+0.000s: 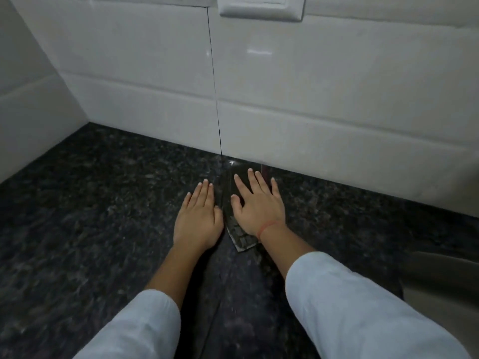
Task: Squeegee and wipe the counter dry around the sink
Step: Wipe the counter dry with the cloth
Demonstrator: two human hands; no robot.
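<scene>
Head view, one entry, items placed relative to the cloth.

1. Cloth (239, 239): dark, patterned, lying flat on the counter, its far edge close to the foot of the tiled wall. We noted one corner sticking out toward the person.
2. Right hand (259, 206): on top of the cloth, fingers straight and spread, palm pressing it down. It gripped nothing. A red thread (267, 228) circled the wrist.
3. Left hand (198, 218): just left of the cloth, flat on the bare stone, fingers straight and together, thumb at the cloth's edge. It held nothing.
4. Counter (103, 203): dark speckled stone, running all round the cloth.
5. Tiled wall (311, 99): white, directly beyond the cloth, with a switch plate (260, 7) high above it.
6. Grey shape (440, 281): well to the right of the cloth, at the frame edge. We could not tell whether it was the sink.
7. Squeegee: none in view.

Progress, as we judged it: the work stood at the cloth-wiping step, along the back strip by the wall. A small glint just beyond the cloth suggested some water remaining there. The stone was too dark and blurred for us to say which parts were dry, so we judged that the wider counter might yet need passes.
</scene>
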